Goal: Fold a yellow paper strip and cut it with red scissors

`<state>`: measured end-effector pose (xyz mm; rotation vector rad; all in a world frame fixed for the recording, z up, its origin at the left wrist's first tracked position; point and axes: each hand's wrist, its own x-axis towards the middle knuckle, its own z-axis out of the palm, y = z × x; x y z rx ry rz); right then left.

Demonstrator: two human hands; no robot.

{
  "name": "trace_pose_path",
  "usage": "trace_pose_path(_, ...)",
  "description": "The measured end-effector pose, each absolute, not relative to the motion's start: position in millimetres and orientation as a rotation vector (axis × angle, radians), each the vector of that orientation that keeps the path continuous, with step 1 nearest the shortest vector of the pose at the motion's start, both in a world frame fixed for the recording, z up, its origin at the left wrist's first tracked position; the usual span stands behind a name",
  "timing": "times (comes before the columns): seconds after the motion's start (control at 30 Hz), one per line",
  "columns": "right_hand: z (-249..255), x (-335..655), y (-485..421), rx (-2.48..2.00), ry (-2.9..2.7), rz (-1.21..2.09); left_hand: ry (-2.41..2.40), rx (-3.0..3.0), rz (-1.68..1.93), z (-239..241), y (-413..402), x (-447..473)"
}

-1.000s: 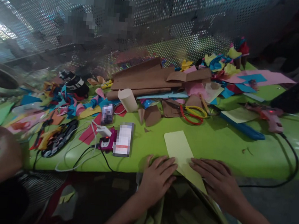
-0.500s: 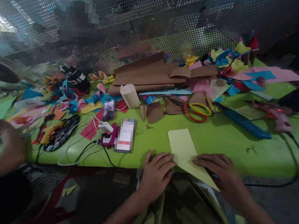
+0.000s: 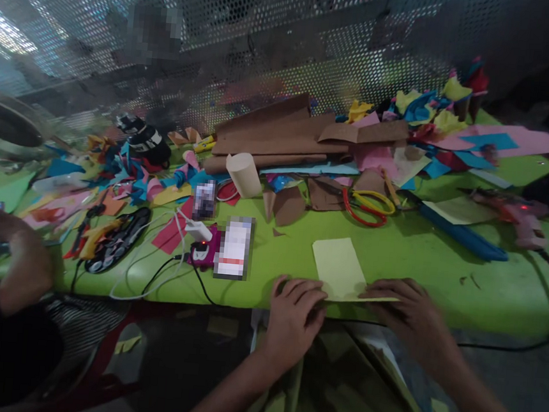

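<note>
A pale yellow sheet of paper (image 3: pixel 340 266) lies at the front edge of the green table. Its near part is bent up along the edge, so that I see it almost edge-on, with one corner sticking out to the right. My left hand (image 3: pixel 295 313) is closed on the sheet's near left side, fingers curled and thumb underneath. At the right, my right hand (image 3: pixel 407 307) grips the bent part, its fingers along the top; its thumb is hidden.
Scissors (image 3: pixel 365 204), a blue-handled cutter (image 3: pixel 464 232) and a glue gun (image 3: pixel 525 221) lie beyond the sheet. Left of my hands are a phone (image 3: pixel 234 247) and a purple power socket (image 3: pixel 205 248). Another person's hand (image 3: pixel 8 227) holds a phone at far left.
The sheet's near part, which hung down past the table edge, is now bent up level with it. Both hands have turned slightly with the paper. The view has shifted a little.
</note>
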<state>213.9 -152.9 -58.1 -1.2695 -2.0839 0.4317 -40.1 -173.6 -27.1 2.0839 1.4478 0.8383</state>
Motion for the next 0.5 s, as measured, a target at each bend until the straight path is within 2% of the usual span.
trace_pose_path(0.13, -42, 209, -157, -1.145, -2.012, 0.235, 1.506, 1.633, 0.955, -19, -180, -36)
trace_pose_path(0.33, -32, 190, -164, -1.05, -2.023, -0.075, 0.967, 0.922, 0.87, -8, -179, -19)
trace_pose_path(0.5, -37, 178, -160, -1.029, -2.072, -0.146, 1.082, 0.731, 0.943, -9, -158, -7)
